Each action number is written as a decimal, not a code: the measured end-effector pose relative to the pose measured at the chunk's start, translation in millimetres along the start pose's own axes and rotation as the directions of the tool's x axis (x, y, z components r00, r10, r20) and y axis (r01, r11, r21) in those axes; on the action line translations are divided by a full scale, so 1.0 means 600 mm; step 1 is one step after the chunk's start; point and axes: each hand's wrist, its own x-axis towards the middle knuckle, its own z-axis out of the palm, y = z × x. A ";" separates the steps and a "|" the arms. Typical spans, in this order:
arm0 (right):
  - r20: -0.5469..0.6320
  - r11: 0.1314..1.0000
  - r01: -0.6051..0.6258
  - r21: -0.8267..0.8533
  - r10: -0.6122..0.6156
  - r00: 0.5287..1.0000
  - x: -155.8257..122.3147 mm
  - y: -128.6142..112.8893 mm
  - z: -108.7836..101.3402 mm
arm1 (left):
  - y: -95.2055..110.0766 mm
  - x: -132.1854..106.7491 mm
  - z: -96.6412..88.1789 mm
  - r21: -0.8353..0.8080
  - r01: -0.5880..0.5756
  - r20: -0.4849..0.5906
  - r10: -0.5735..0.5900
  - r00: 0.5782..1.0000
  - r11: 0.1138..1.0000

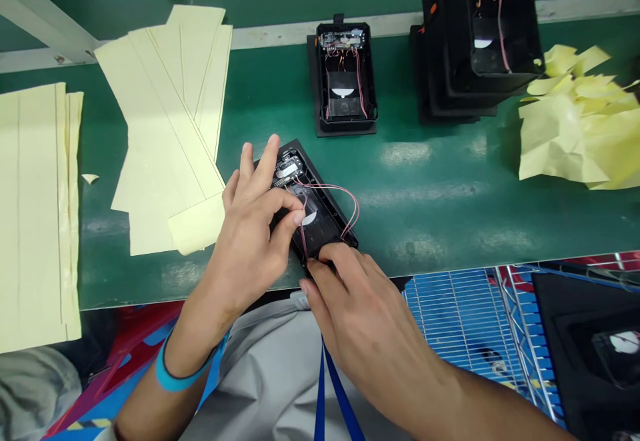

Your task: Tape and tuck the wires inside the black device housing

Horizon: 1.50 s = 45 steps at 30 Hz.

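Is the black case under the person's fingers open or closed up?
Open: the black case shows its inside, with the circuit board visible and pink wires looping out over its edge.

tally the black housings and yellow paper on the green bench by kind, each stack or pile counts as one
Single open black housings: 2
Stack of black housings: 1
Flat pale-yellow paper stacks: 2
Crumpled yellow paper pile: 1
Total: 6
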 end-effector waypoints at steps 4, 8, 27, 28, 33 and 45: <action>0.053 0.998 0.015 -0.060 -0.012 0.999 -0.001 0.000 0.003 | -0.001 -0.002 0.002 -0.034 0.011 -0.001 -0.011 1.000 0.999; 0.019 0.996 0.000 -0.085 0.002 1.000 0.003 -0.004 -0.002 | 0.002 -0.003 0.001 -0.067 0.022 0.006 -0.022 1.000 0.998; -0.084 0.998 0.056 -0.033 -0.059 0.995 0.011 -0.001 0.002 | -0.011 -0.007 -0.008 -0.062 0.061 -0.020 -0.062 0.998 0.996; -0.087 0.998 0.055 -0.034 -0.058 0.995 0.011 -0.001 0.002 | -0.011 -0.007 -0.007 -0.059 0.058 -0.024 -0.060 0.998 0.997; -0.082 0.997 0.048 -0.057 -0.053 0.995 0.014 -0.006 -0.001 | -0.011 -0.007 -0.005 -0.055 0.051 -0.026 -0.053 0.998 0.997; -0.113 0.993 0.059 -0.098 -0.070 0.991 0.019 -0.015 -0.005 | -0.027 -0.011 0.006 -0.047 0.006 -0.063 -0.009 0.998 0.999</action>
